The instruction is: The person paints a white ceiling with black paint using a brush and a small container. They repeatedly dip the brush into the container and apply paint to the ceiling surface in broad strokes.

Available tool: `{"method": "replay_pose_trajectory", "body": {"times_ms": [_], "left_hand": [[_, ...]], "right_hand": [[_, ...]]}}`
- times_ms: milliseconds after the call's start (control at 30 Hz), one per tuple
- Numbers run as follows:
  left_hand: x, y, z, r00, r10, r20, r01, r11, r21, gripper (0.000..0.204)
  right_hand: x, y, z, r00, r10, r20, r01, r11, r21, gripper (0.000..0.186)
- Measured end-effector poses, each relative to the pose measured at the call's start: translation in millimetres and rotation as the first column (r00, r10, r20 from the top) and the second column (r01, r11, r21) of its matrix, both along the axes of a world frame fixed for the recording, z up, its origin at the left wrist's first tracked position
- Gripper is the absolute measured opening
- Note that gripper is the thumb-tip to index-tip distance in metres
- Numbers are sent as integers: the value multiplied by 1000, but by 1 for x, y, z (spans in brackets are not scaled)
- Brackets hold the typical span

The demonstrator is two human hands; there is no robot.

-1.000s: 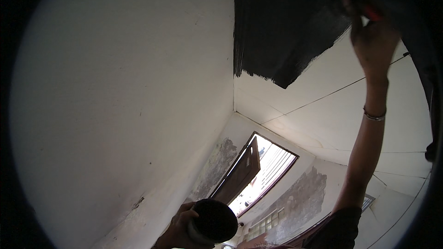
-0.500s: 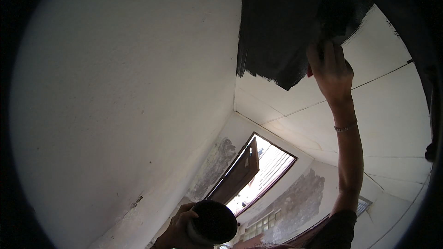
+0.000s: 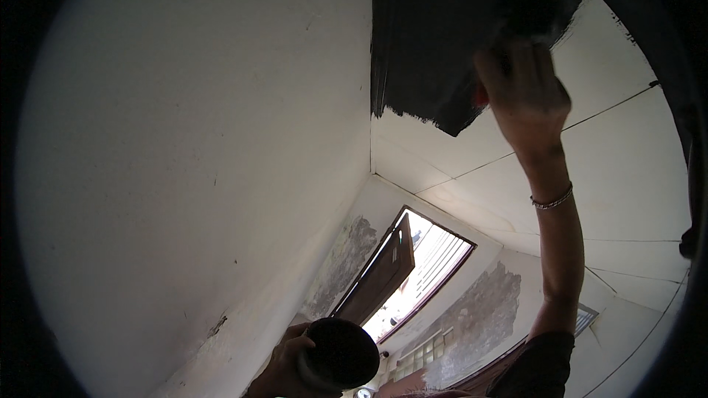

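The black paint (image 3: pixel 428 44) on the ceiling (image 3: pixel 627 177) looks dull and flat, with thin streaks on its left side and a rough, ragged edge. The bare ceiling is white, smooth and not shiny, with thin lines between its boards. The left wall (image 3: pixel 162 140) is pale and dull, with small marks and a rough, chipped spot (image 3: pixel 216 326). On the far wall, the gray patch (image 3: pixel 487 309) looks rough and peeled. The brown door (image 3: pixel 380 280) looks like wood. The bracelet (image 3: pixel 553 199) looks like shiny metal. The sleeve (image 3: pixel 542 365) is soft, dull cloth. The dark pot (image 3: pixel 339 354) has a smooth side; its stuff is hard to tell.
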State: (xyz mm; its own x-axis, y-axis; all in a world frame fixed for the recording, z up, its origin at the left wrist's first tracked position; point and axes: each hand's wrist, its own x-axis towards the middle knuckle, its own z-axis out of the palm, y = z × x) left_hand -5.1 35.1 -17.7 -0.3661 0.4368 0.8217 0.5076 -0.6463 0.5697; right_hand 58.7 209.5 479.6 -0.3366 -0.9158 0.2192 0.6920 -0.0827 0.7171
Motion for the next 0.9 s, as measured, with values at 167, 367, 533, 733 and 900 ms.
{"method": "replay_pose_trajectory", "body": {"times_ms": [167, 367, 533, 733, 900], "left_hand": [[0, 0, 0, 999, -46, 6, 46, 999, -2, 103], [3, 2, 1, 997, -48, 62, 46, 999, 22, 102], [-1, -2, 2, 999, -28, 16, 28, 1000, -2, 101], [1, -5, 2, 1000, 14, -6, -14, 1000, -13, 103], [0, -3, 1, 999, 1, -41, 0, 1000, 16, 107]], "right_hand": [[-8, -6, 7, 993, -9, -115, 15, 999, 45, 23], [-2, -19, 3, 993, 105, 48, -109, 991, 78, 14], [-4, -18, 10, 988, -16, -156, 23, 999, 45, 18], [-3, -9, 1, 997, 72, 19, -72, 997, 0, 22], [5, -16, 22, 996, 57, -69, -53, 997, 50, 23]]}}
